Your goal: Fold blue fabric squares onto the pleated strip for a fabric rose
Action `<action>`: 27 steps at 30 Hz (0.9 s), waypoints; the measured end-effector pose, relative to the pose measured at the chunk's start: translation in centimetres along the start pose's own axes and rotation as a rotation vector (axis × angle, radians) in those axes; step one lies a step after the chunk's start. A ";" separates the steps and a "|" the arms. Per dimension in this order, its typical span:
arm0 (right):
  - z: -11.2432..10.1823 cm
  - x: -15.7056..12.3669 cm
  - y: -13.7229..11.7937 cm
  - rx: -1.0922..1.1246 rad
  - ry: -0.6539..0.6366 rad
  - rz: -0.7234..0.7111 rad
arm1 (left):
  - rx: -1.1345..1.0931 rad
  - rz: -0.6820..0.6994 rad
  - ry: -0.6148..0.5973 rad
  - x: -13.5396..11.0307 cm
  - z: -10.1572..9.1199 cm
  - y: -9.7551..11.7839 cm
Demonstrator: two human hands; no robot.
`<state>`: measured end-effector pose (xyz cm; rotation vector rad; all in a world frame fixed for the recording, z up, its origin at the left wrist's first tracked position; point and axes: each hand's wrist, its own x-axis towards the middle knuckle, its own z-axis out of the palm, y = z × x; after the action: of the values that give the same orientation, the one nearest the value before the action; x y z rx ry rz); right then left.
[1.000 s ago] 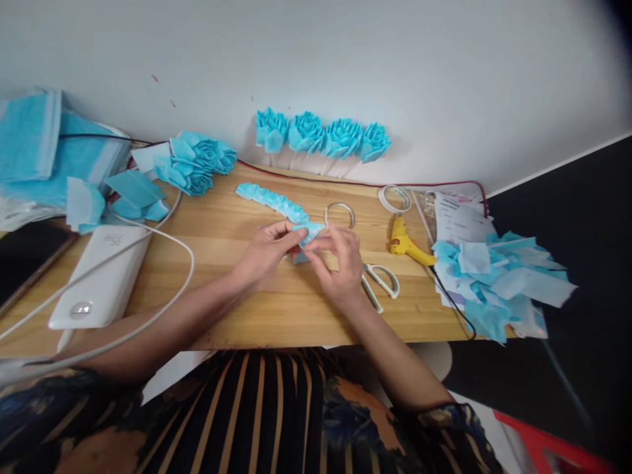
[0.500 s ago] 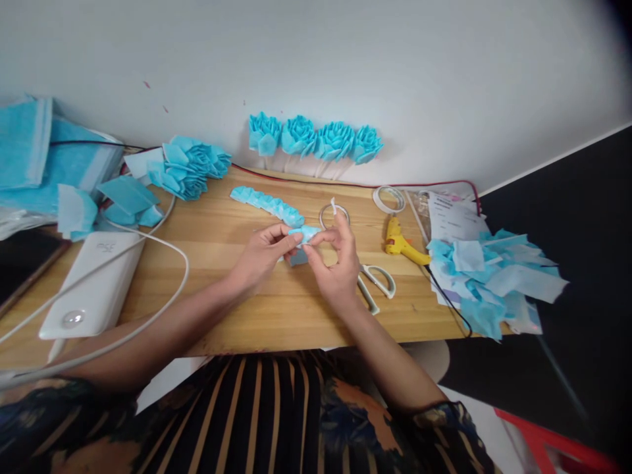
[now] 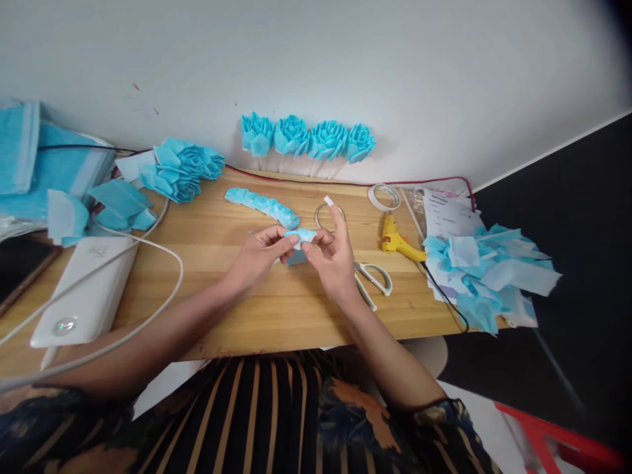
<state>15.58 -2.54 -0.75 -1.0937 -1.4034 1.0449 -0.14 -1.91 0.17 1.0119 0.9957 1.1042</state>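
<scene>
Between my two hands is a small blue fabric petal, pinched at both ends. My left hand is closed on its left end, thumb on top. My right hand grips the other end between thumb and fingers, while its index finger points up with a white strip of tape on the tip. A row of overlapping blue petals lies just beyond my left hand. Scissors lie right of my right hand, partly hidden by it. Flat blue-grey material shows beneath my fingers.
Several blue fabric flowers lean on the wall, others lie left. A tape roll, yellow glue gun and fabric scraps are right. A white power bank with cable, phone and face masks are left.
My right hand's fingers have drawn in closer on the petal's right end. The whole view has shifted slightly; the things on the table have stayed put.
</scene>
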 end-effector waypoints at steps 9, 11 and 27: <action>-0.1 0.0 -0.1 0.105 -0.006 0.047 | 0.036 -0.016 -0.053 0.1 0.1 0.4; -0.5 0.1 -0.1 0.098 -0.045 0.048 | 0.049 -0.022 -0.042 0.1 0.0 0.4; -0.8 0.2 -0.5 -0.165 0.053 -0.117 | 0.101 -0.025 -0.091 0.0 0.0 0.4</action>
<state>16.34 -2.42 -0.12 -1.1345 -1.5130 0.8226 -0.18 -1.85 0.55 1.1189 0.9957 0.9866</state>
